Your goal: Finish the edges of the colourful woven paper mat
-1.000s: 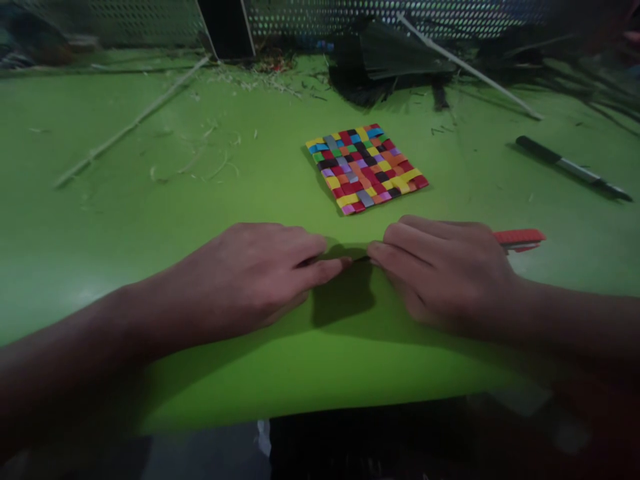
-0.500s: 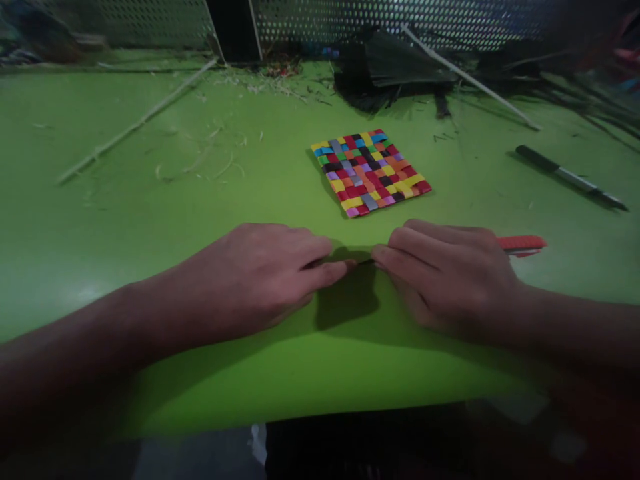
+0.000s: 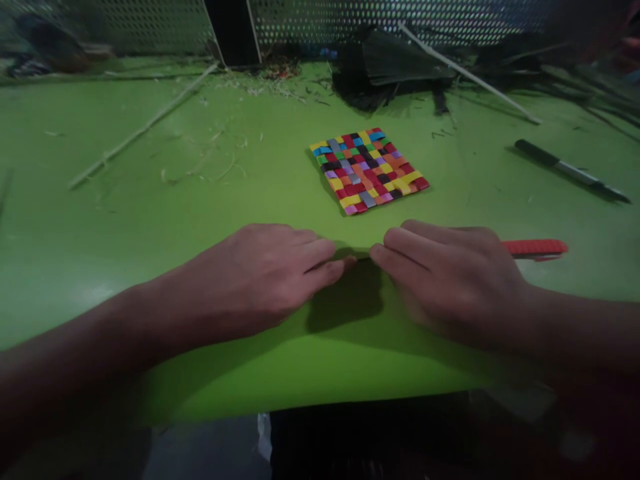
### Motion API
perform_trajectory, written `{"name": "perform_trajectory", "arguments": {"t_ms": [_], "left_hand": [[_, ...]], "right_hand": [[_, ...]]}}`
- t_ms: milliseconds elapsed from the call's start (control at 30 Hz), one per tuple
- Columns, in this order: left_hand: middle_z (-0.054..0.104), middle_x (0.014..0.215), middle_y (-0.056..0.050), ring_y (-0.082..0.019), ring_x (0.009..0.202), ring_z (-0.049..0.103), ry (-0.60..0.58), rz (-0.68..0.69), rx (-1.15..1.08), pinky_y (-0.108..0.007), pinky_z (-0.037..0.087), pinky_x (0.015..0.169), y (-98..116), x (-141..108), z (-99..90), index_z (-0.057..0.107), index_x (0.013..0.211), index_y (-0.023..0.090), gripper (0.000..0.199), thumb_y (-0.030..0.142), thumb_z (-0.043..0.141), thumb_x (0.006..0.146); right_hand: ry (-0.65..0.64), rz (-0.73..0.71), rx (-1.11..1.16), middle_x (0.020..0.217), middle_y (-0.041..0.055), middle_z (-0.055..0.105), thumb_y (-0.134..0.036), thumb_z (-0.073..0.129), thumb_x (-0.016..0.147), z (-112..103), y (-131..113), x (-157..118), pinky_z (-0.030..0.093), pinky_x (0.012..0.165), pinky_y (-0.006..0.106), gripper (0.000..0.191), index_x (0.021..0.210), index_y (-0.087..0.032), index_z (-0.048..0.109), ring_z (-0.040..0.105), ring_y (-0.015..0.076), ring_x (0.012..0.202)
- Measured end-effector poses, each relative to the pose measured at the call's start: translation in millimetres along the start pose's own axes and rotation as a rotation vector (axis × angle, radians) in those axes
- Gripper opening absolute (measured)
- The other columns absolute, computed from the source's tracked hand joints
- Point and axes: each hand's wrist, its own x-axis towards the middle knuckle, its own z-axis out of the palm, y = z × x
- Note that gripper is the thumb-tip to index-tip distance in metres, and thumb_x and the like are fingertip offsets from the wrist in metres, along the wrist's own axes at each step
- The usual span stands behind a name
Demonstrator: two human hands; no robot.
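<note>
My left hand (image 3: 280,273) is closed in a pinch near the front of the green table, its fingertips pointing right. Opposite it, my right hand (image 3: 450,280) is pinched too, its fingertips a small gap away. A thin dark strip (image 3: 363,258) spans that gap, held at both ends; most of it is hidden by the fingers. From behind my right hand a red handle (image 3: 537,249) sticks out to the right. Whether that hand grips it cannot be made out. Just beyond both hands lies a flat woven square mat (image 3: 373,172) of many-coloured strips.
A dark pen (image 3: 573,171) lies at the right. Pale thin sticks (image 3: 145,130) rest at the back left and back right. Dark fibrous material (image 3: 395,67) lies before a perforated metal panel (image 3: 330,20), with plant shavings (image 3: 270,83) scattered about. The table's front edge is close below the hands.
The red handle now reaches further out to the right from behind my right hand. Both hands keep their pinch on the strip, almost in place. The view has shifted slightly.
</note>
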Motion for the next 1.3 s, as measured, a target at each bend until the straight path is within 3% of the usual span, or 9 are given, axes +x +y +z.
{"name": "perform_trajectory", "arguments": {"t_ms": [467, 1300], "left_hand": [[0.065, 0.085, -0.007, -0.016, 0.072, 0.058, -0.040, 0.055, 0.060, -0.028, 0.043, 0.063, 0.5, 6.9, -5.9, 0.061, 0.121, 0.017, 0.034, 0.019, 0.033, 0.101], [0.064, 0.082, -0.006, -0.016, 0.070, 0.056, -0.039, 0.068, 0.127, -0.028, 0.044, 0.065, 6.0, 9.9, -7.4, 0.064, 0.113, 0.017, 0.035, 0.019, 0.031, 0.101]], "right_hand": [[-0.112, 0.088, 0.030, 0.069, 0.0030, 0.052, -0.007, 0.046, 0.087, -1.3, -0.7, -4.5, 0.020, 0.054, 0.032, 0.019, 0.082, -0.017, 0.062, 0.041, 0.0158, 0.065], [-0.126, 0.136, 0.081, 0.073, 0.0036, 0.057, -0.009, 0.051, 0.086, -0.7, 0.2, -6.1, 0.023, 0.054, 0.032, 0.018, 0.083, -0.017, 0.065, 0.044, 0.0163, 0.066]]}}
